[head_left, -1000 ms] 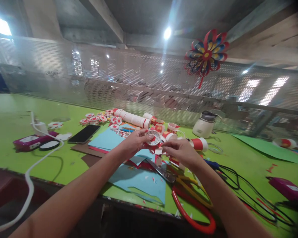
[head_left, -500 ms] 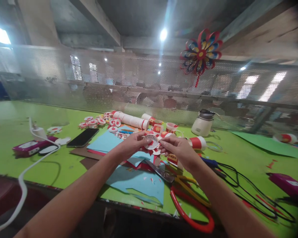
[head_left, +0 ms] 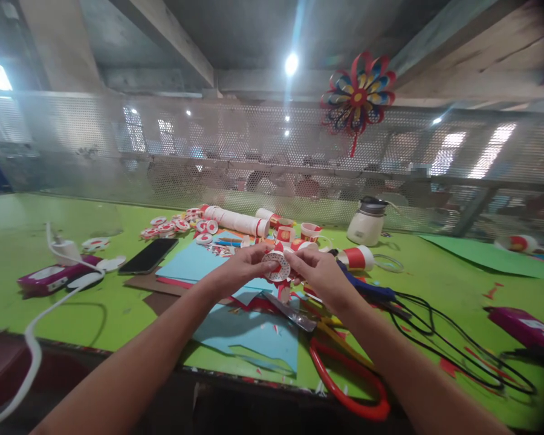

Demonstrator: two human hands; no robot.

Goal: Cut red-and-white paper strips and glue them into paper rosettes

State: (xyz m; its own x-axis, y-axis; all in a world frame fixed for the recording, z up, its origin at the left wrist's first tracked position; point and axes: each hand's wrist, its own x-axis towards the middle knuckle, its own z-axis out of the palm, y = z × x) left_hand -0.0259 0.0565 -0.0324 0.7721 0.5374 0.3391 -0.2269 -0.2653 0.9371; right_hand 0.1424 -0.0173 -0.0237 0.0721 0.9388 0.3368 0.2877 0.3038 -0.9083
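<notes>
Left hand (head_left: 247, 266) and right hand (head_left: 320, 275), nearly closed, are pinching a dotted paper disc (head_left: 280, 273); opposing grips are presumably steadying it.

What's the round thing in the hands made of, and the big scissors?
Round piece: probably card, matte, judging by its dull patterned surface. Scissors: blades look like shiny metal, catching light; the smooth, evenly coloured red handle seems plastic-coated, though rubber's possible.

Disc (head_left: 279, 267) R of phone (head_left: 148, 256), nr scissors (head_left: 303, 320)
</notes>
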